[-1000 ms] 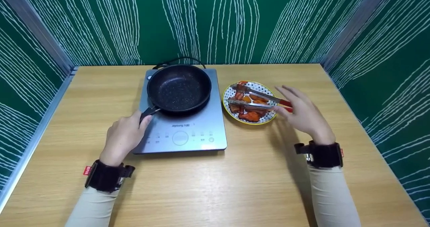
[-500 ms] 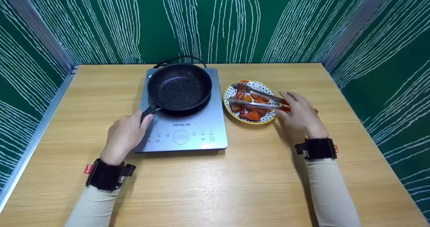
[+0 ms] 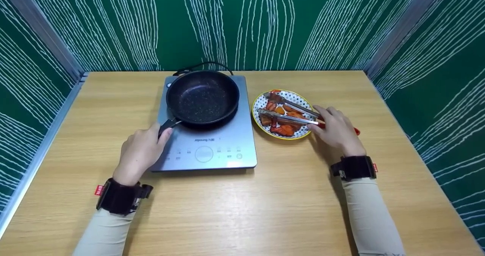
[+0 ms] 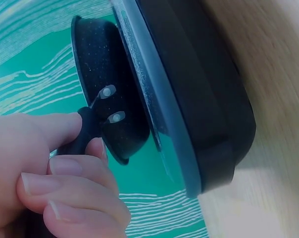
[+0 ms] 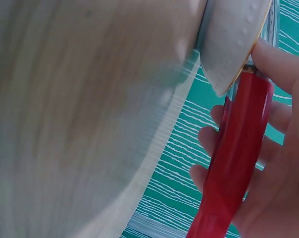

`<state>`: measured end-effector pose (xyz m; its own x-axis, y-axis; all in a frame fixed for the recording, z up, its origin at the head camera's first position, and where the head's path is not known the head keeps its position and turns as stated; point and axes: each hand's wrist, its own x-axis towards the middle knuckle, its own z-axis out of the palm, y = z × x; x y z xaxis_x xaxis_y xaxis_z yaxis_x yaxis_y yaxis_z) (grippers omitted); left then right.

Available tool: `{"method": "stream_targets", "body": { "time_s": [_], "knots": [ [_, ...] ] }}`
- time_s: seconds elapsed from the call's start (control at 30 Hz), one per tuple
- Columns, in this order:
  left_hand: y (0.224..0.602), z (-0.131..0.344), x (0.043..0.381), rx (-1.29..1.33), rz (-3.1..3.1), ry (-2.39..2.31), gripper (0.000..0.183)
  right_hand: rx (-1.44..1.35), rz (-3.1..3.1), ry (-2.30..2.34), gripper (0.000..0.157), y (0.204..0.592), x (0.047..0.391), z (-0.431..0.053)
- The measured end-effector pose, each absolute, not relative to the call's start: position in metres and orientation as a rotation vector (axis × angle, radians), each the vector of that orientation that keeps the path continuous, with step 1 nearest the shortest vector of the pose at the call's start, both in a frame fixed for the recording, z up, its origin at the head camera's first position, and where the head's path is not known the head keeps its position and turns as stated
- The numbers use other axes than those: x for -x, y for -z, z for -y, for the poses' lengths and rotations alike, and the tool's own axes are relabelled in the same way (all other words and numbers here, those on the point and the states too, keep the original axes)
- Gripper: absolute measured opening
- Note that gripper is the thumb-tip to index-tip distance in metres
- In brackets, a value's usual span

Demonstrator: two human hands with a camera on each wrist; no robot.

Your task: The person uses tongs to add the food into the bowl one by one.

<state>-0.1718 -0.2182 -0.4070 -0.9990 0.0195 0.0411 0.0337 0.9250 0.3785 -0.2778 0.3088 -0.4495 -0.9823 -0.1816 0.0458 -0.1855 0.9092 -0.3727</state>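
My left hand (image 3: 141, 150) grips the black handle (image 4: 87, 130) of a dark speckled frying pan (image 3: 202, 98). The pan sits over a silver induction cooker (image 3: 227, 144), and no food shows in it. My right hand (image 3: 336, 132) holds tongs (image 3: 293, 118) by their red handles (image 5: 237, 153), thumb on the near side and fingers around the far side. The tongs' two metal arms stand spread apart over a dotted plate with a yellow rim (image 3: 261, 133). Reddish-brown cooked meat pieces (image 3: 283, 130) lie on that plate, partly hidden under the tongs.
A black cord (image 3: 204, 63) loops behind the cooker. The wooden table (image 3: 242, 210) stretches in front of the cooker and plate. Green walls with white streaks (image 3: 257, 28) stand at the back and both sides.
My right hand has moved down and closed around the tongs' red handles, its fingers no longer raised. The tongs have shifted only slightly. My left hand stays on the pan handle.
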Motion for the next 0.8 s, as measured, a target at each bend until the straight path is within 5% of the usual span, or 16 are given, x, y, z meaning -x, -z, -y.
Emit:
{"method": "stream_targets", "body": {
  "time_s": [0.8],
  "knots": [
    [0.407, 0.219, 0.172, 0.036, 3.058, 0.621, 0.042, -0.303, 3.098, -0.572, 0.065, 0.392, 0.246, -0.301]
  ]
}}
